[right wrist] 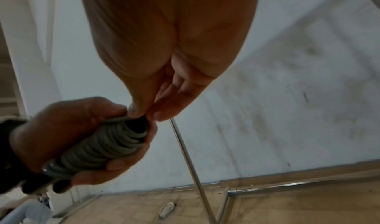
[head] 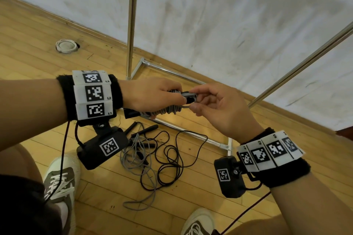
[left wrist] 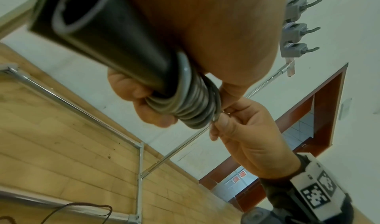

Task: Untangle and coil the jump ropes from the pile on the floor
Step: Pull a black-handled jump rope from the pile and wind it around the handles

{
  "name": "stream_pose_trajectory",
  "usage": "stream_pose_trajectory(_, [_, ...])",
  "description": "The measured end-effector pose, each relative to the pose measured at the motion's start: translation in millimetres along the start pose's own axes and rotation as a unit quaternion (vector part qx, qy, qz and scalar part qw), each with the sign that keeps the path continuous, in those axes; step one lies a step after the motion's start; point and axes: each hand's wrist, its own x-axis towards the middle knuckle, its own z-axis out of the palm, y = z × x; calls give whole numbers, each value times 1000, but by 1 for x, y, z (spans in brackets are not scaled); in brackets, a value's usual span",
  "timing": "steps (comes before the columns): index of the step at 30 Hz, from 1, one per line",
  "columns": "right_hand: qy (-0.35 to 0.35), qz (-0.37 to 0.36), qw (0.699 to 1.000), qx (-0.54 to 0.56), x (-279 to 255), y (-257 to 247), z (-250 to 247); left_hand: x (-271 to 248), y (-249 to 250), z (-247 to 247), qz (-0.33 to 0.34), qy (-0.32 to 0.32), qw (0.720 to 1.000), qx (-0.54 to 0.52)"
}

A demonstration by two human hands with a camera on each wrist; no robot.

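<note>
Left hand (head: 152, 95) wrapped round grey jump rope (head: 170, 109) coiled on black handles, above floor pile (head: 152, 154). Right hand (head: 215, 108) just right of coil, thumb and forefinger pinching rope end. Metal rack (head: 131, 25) behind pile.

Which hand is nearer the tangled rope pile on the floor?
Left. The left hand grips the coiled grey rope almost directly above the pile; the right hand, pinching the coil's end, sits further to the right of it.
</note>
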Motion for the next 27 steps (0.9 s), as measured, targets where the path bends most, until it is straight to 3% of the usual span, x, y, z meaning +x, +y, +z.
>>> stream_pose_trajectory(4, [7,-48,998,-49,-2,-3,-8,-1,4,3,5,-31,999,-10])
stream_pose_trajectory(14, [32,-29,997,-65,-7,-5,-10,-3,2,5,17,-107,993,-37])
stream_pose_trajectory(21, [64,-54,988,-128,-1,1,0,-1,2,6,39,-30,997,54])
stream_pose_trajectory(27, [19,50,998,34,3,2,-7,-2,3,7,81,60,963,250])
